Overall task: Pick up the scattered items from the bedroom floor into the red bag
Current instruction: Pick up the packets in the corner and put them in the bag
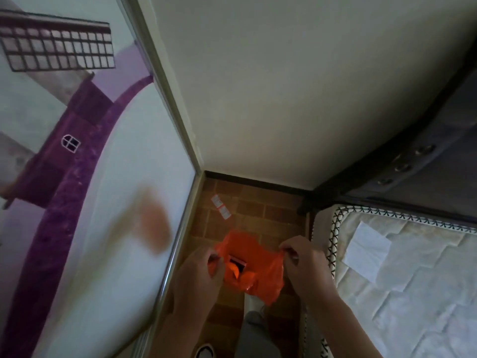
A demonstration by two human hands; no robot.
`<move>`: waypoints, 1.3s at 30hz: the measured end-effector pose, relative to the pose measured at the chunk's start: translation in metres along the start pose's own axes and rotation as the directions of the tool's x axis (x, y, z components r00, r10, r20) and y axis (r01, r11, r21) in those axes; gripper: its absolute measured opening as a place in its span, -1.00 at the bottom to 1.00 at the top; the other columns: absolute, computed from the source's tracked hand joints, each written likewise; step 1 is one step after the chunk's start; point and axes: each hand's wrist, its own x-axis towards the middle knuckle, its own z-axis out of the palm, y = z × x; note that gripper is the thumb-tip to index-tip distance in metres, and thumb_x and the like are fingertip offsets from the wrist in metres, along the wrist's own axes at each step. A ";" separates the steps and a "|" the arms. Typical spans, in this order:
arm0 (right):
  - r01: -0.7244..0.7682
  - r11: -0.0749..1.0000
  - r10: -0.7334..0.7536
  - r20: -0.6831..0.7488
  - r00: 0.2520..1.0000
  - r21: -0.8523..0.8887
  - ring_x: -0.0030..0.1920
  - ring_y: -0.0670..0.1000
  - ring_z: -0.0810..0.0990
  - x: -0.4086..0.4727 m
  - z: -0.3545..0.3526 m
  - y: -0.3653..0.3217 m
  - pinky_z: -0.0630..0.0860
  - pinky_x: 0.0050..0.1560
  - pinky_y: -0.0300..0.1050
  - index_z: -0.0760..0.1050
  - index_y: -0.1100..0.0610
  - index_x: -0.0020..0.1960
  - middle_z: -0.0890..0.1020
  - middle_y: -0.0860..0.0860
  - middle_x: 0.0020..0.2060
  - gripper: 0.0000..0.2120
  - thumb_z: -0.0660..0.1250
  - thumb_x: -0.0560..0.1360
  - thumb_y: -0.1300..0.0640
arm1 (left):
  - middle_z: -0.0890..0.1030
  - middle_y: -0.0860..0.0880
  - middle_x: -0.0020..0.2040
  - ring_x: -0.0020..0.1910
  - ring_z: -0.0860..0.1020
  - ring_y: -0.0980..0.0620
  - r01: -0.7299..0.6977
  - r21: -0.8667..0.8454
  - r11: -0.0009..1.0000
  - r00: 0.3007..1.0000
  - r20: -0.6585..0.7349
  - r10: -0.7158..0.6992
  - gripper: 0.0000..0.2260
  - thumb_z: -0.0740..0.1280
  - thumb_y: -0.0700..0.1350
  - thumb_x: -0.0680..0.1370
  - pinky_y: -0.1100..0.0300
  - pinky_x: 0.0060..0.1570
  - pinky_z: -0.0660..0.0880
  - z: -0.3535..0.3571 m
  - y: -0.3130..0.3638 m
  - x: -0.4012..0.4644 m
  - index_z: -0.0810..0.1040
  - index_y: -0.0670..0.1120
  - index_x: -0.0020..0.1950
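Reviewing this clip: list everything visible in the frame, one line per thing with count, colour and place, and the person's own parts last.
red bag: one, orange-red, held open over the floor, items inside
paper slips: two, white, on the floor near the corner
floor: one, brown tile, centre
wardrobe door: one, white with purple windmill print, left
mattress: one, white quilted, right
paper sheet: one, white, on the mattress
left hand: one, grip pinching the bag's left edge
right hand: one, grip pinching the bag's right edge
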 end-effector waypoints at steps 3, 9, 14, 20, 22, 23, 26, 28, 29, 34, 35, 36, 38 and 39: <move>-0.032 0.999 0.032 0.046 0.998 0.000 -0.09 -0.20 0.59 0.017 0.035 0.037 0.55 -0.10 -0.28 0.63 0.03 -0.01 0.61 -0.15 -0.09 -0.78 0.38 0.51 0.33 | 0.62 0.15 -0.20 -0.25 0.58 0.20 0.030 0.001 1.000 0.999 0.022 -0.030 -0.91 0.51 -0.08 0.52 0.39 -0.27 0.41 0.047 -0.032 0.019 0.62 0.03 -0.05; -0.098 0.995 0.097 0.058 0.994 0.009 -0.07 -0.20 0.60 0.045 0.106 0.116 0.55 -0.10 -0.31 0.62 -0.01 -0.01 0.60 -0.19 -0.08 -0.77 0.37 0.53 0.31 | 0.64 0.12 -0.16 -0.20 0.61 0.09 0.026 0.012 1.000 0.998 0.055 -0.026 -0.87 0.53 -0.10 0.48 0.10 -0.24 0.58 0.145 -0.102 0.052 0.63 0.04 -0.04; -0.114 0.993 0.114 -0.011 0.993 0.003 -0.08 -0.21 0.60 0.070 0.170 0.190 0.60 -0.09 -0.28 0.63 0.00 0.04 0.59 -0.21 -0.06 -0.80 0.37 0.56 0.29 | 0.62 0.17 -0.19 -0.22 0.60 0.17 -0.030 -0.015 0.999 0.997 0.072 0.031 -0.86 0.53 -0.11 0.49 0.19 -0.26 0.53 0.224 -0.142 0.090 0.61 0.06 -0.05; -0.090 0.996 0.090 -0.104 0.990 0.011 -0.11 -0.20 0.61 0.091 0.230 0.263 0.62 -0.11 -0.22 0.63 0.04 0.05 0.60 -0.17 -0.04 -0.82 0.34 0.59 0.29 | 0.59 0.20 -0.14 -0.21 0.53 0.32 -0.156 -0.023 0.988 0.985 0.072 0.157 -0.86 0.51 -0.13 0.51 0.41 -0.24 0.40 0.303 -0.180 0.127 0.60 0.05 -0.03; -0.079 0.997 0.079 -0.134 0.988 0.005 -0.12 -0.19 0.61 0.093 0.241 0.280 0.62 -0.14 -0.22 0.63 0.05 0.04 0.59 -0.16 -0.04 -0.82 0.34 0.58 0.30 | 0.61 0.20 -0.12 -0.22 0.56 0.28 -0.185 -0.028 0.982 0.979 0.077 0.186 -0.89 0.49 -0.08 0.53 0.35 -0.27 0.48 0.322 -0.193 0.131 0.60 0.06 -0.01; -0.068 0.998 0.067 -0.143 0.987 -0.003 -0.13 -0.19 0.60 0.092 0.246 0.288 0.61 -0.15 -0.22 0.63 0.05 0.04 0.59 -0.17 -0.04 -0.81 0.34 0.58 0.30 | 0.61 0.20 -0.12 -0.26 0.56 0.27 -0.202 -0.031 0.979 0.976 0.074 0.203 -0.90 0.48 -0.07 0.52 0.34 -0.30 0.48 0.329 -0.198 0.132 0.59 0.07 -0.01; -0.036 0.999 0.033 -0.147 0.989 -0.018 -0.09 -0.21 0.61 0.090 0.261 0.309 0.61 -0.11 -0.25 0.63 0.03 0.06 0.58 -0.19 -0.02 -0.80 0.36 0.57 0.30 | 0.60 0.20 -0.14 -0.31 0.53 0.25 -0.243 -0.006 0.970 0.969 0.046 0.243 -0.91 0.47 -0.04 0.51 0.35 -0.33 0.43 0.348 -0.212 0.136 0.60 0.08 -0.04; -0.003 1.000 0.001 -0.142 0.990 -0.013 -0.03 -0.21 0.61 0.091 0.272 0.323 0.61 -0.04 -0.26 0.64 0.03 0.08 0.58 -0.20 0.01 -0.78 0.38 0.55 0.31 | 0.58 0.20 -0.12 -0.22 0.54 0.23 -0.274 0.003 0.962 0.961 0.035 0.274 -0.87 0.51 -0.07 0.51 0.35 -0.28 0.46 0.360 -0.221 0.143 0.58 0.07 -0.06; 0.018 1.000 -0.019 -0.139 0.990 -0.008 0.01 -0.21 0.61 0.093 0.279 0.329 0.61 0.01 -0.26 0.65 0.03 0.09 0.59 -0.19 0.04 -0.77 0.39 0.55 0.31 | 0.56 0.19 -0.09 -0.18 0.53 0.23 -0.297 0.005 0.955 0.954 0.029 0.297 -0.84 0.53 -0.10 0.50 0.38 -0.25 0.45 0.365 -0.224 0.147 0.56 0.06 -0.08; 0.142 0.986 -0.153 -0.135 0.979 -0.086 0.23 -0.17 0.54 0.108 0.329 0.352 0.49 0.26 -0.26 0.68 0.03 0.12 0.60 -0.16 0.19 -0.76 0.40 0.52 0.26 | 0.53 0.05 0.25 0.27 0.40 0.17 -0.470 0.041 0.881 0.882 -0.002 0.471 -0.74 0.58 -0.14 0.42 0.36 0.18 0.37 0.392 -0.233 0.167 0.49 0.00 -0.20; 0.173 0.978 -0.188 -0.138 0.972 -0.112 0.26 -0.12 0.54 0.113 0.340 0.358 0.49 0.30 -0.18 0.68 0.04 0.12 0.61 -0.13 0.22 -0.76 0.39 0.51 0.25 | 0.53 0.04 0.30 0.33 0.41 0.12 -0.507 0.045 0.861 0.862 0.008 0.507 -0.74 0.57 -0.13 0.43 0.25 0.25 0.38 0.396 -0.237 0.173 0.48 0.00 -0.20; 0.193 0.971 -0.213 -0.144 0.966 -0.142 0.29 -0.07 0.54 0.116 0.351 0.363 0.48 0.33 -0.10 0.68 0.04 0.13 0.61 -0.10 0.24 -0.76 0.37 0.51 0.23 | 0.52 0.05 0.34 0.36 0.41 0.08 -0.537 0.041 0.842 0.843 0.022 0.537 -0.74 0.56 -0.13 0.45 0.19 0.29 0.38 0.399 -0.240 0.180 0.47 0.01 -0.21; 0.203 0.960 -0.236 -0.169 0.957 -0.193 0.33 -0.02 0.51 0.123 0.369 0.372 0.35 0.40 -0.12 0.67 0.03 0.17 0.61 -0.07 0.28 -0.73 0.30 0.53 0.16 | 0.52 0.08 0.36 0.39 0.41 0.08 -0.599 0.043 0.800 0.801 0.047 0.597 -0.73 0.53 -0.12 0.47 0.17 0.30 0.35 0.404 -0.247 0.194 0.44 0.04 -0.21; 0.203 0.959 -0.239 -0.178 0.955 -0.198 0.33 -0.02 0.49 0.125 0.378 0.375 0.23 0.43 -0.22 0.65 0.03 0.20 0.60 -0.05 0.29 -0.70 0.26 0.54 0.14 | 0.54 0.09 0.34 0.38 0.43 0.09 -0.630 0.052 0.775 0.777 0.061 0.627 -0.71 0.52 -0.13 0.48 0.19 0.30 0.35 0.407 -0.249 0.199 0.41 0.05 -0.22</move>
